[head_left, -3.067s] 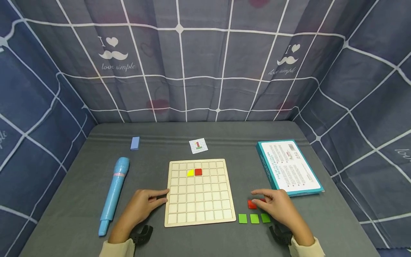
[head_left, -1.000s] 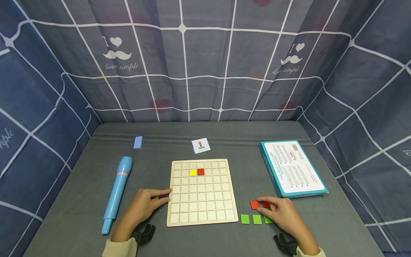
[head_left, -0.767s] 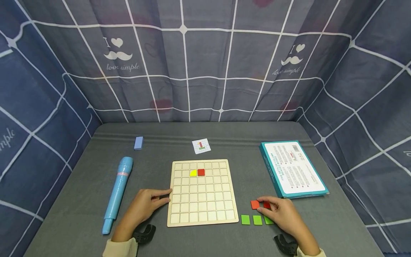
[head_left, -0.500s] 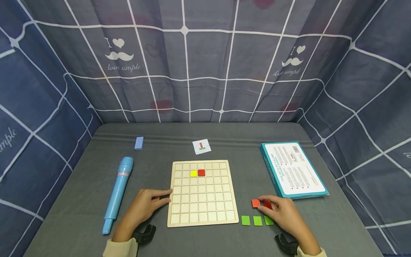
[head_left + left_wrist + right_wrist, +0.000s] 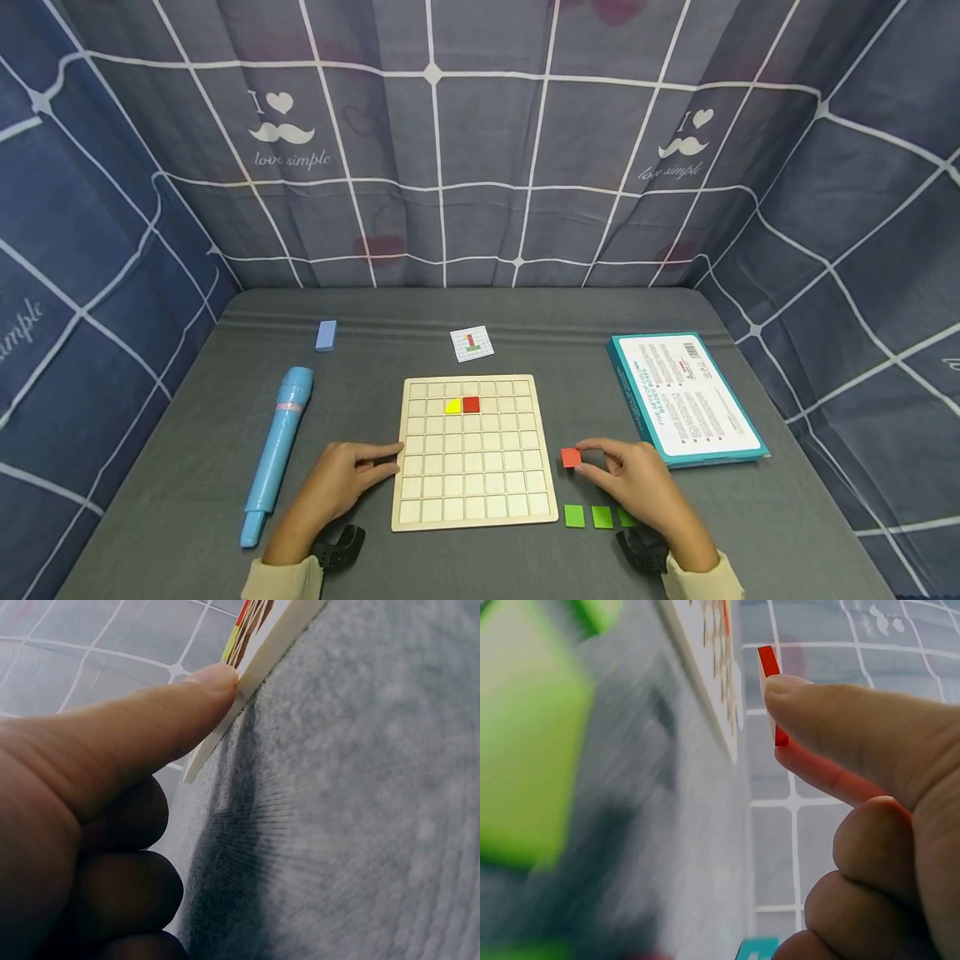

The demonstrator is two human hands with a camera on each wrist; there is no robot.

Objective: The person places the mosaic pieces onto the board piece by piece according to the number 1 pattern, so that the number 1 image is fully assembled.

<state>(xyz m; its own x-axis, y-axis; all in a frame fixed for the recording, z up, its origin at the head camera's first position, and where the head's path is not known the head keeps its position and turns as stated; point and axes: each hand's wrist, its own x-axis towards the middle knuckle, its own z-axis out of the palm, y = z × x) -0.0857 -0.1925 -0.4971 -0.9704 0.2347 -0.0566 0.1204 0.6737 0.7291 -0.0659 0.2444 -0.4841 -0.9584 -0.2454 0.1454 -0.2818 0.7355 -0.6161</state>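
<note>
My right hand point(image 5: 630, 483) pinches a red square tile point(image 5: 571, 457) between thumb and index finger, just off the board's right edge. In the right wrist view the tile point(image 5: 768, 660) stands above the table, its red edge showing. My left hand point(image 5: 341, 479) touches the left edge of the wooden grid board point(image 5: 472, 467) with thumb and index fingertip; the left wrist view has the thumb point(image 5: 214, 679) against the board's side. A yellow tile point(image 5: 453, 406) and another red tile point(image 5: 471, 404) lie side by side in the board's second row.
Several green tiles point(image 5: 574, 517) lie below the right hand, one partly covered by it. A small pattern card point(image 5: 472, 343) lies behind the board. A teal box point(image 5: 693, 400) is at right; a blue microphone-shaped tube point(image 5: 276, 458) and a small blue block point(image 5: 326, 336) are at left.
My right hand has taken up a red tile from beside the green tiles and moved it left and away from me, toward the board. The left hand stays at the board's edge.
</note>
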